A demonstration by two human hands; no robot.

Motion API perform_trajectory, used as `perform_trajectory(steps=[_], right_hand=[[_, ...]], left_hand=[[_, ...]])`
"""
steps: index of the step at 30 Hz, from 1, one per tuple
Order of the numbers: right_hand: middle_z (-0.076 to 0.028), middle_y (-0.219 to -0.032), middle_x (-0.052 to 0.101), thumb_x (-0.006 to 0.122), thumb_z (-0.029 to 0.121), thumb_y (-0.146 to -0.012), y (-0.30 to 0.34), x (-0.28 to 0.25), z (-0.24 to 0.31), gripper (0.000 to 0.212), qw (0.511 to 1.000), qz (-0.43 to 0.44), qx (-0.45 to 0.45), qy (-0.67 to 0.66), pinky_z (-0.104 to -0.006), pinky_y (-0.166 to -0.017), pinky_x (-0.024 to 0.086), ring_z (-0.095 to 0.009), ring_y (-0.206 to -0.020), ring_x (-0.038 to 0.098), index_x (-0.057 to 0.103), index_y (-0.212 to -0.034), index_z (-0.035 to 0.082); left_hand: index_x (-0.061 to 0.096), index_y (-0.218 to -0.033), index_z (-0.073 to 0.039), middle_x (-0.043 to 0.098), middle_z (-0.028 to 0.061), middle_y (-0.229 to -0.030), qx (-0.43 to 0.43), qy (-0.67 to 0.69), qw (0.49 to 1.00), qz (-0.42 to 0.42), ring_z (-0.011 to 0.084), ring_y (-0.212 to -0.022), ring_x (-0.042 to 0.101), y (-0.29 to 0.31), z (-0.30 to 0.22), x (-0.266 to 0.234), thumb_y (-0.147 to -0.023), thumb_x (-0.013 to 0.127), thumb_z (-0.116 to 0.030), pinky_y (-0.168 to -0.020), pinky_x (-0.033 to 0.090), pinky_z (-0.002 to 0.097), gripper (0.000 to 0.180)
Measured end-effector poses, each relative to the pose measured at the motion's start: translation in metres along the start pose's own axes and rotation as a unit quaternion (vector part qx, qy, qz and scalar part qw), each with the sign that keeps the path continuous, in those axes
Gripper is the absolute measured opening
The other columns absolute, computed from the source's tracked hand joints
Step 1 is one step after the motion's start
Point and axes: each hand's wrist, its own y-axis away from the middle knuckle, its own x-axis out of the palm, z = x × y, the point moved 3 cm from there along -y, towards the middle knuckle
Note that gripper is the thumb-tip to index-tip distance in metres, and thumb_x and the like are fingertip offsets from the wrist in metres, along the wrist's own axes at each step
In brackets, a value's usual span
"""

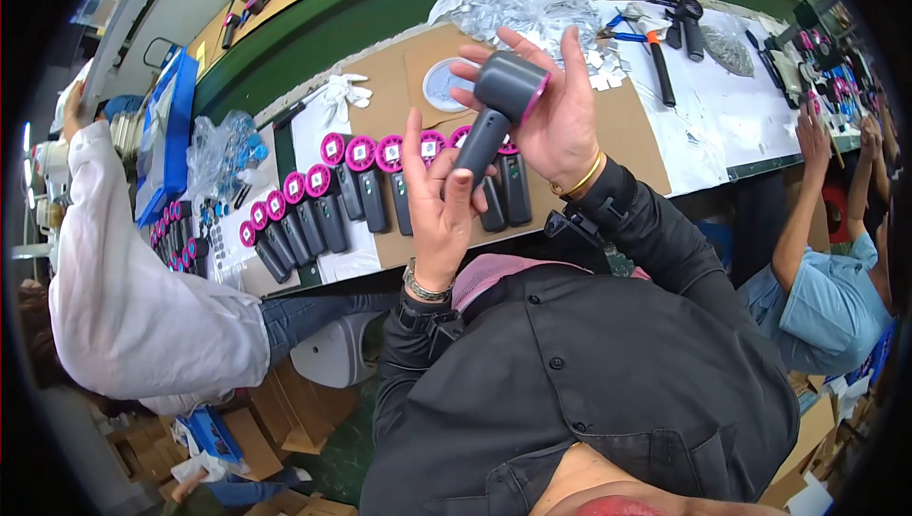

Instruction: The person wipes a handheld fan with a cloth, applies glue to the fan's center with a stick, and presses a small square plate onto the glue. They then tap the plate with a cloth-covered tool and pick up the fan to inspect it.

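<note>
A dark grey hair dryer (510, 81) with a pink rim is held up above the table, its barrel head at the upper right and its handle slanting down left. My left hand (440, 217) grips the lower handle between thumb and fingers, its index finger stretched upward. Behind the barrel, my right hand (560, 122) is open, palm up with fingers spread; the barrel overlaps its fingers, and whether they touch is unclear. Below lies a curved row of similar dryers, with pink round heads (361, 153) and dark handles (373, 200), partly hidden by my left hand.
A cardboard sheet (646, 141) covers the table, with a round white lid (446, 86), white gloves (344, 96) and silvery packets (518, 5). Pliers (622, 36) and an orange-and-black hammer (660, 69) lie right. Co-workers in a white sleeve (152, 278) and blue shirt (822, 302) flank me.
</note>
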Motion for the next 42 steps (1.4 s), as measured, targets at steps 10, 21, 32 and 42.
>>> perform_trajectory(steps=[10,21,32,42], right_hand=[[-0.018,-0.133,0.071,0.071,0.030,-0.109,0.033,-0.015,0.009,0.067,0.935,0.060,-0.071,0.342,-0.0351,-0.070,0.063,-0.023,-0.103,0.078,0.038,-0.159,0.000],[-0.013,-0.097,0.068,0.081,0.018,-0.094,-0.044,-0.142,0.187,0.108,0.763,-0.233,-0.193,0.571,-0.0334,-0.054,0.055,-0.018,-0.067,0.067,0.009,-0.172,-0.002],[-0.038,-0.117,0.073,0.082,0.024,-0.087,-0.129,-0.272,0.261,0.123,0.520,-0.356,-0.105,0.769,-0.0527,-0.098,0.058,-0.053,-0.106,0.075,-0.003,-0.170,-0.006],[-0.038,-0.117,0.073,0.081,0.023,-0.087,-0.163,-0.291,0.248,0.120,0.541,-0.347,-0.125,0.756,-0.0539,-0.098,0.058,-0.052,-0.108,0.074,-0.002,-0.171,-0.002]], left_hand=[[0.002,-0.176,-0.013,0.071,0.0147,-0.103,-0.004,0.073,0.997,0.007,0.0113,-0.068,0.060,-0.035,0.008,0.056,-0.111,0.044,-0.068,-0.057,0.046,0.0231,0.095],[0.006,-0.174,-0.008,0.071,0.0199,-0.106,0.014,0.027,1.000,-0.003,0.0167,-0.074,0.066,-0.035,0.025,0.025,-0.119,0.031,-0.058,-0.061,0.049,0.0242,0.078],[0.022,-0.170,-0.001,0.068,0.0151,-0.098,-0.018,-0.036,0.984,-0.176,0.0132,-0.070,0.060,-0.004,0.027,-0.029,-0.119,0.031,-0.058,-0.061,0.043,0.0245,0.076],[0.024,-0.168,0.000,0.068,0.0129,-0.096,-0.053,-0.043,0.979,-0.192,0.0128,-0.070,0.059,-0.003,0.037,-0.030,-0.119,0.029,-0.060,-0.061,0.043,0.0246,0.078]])
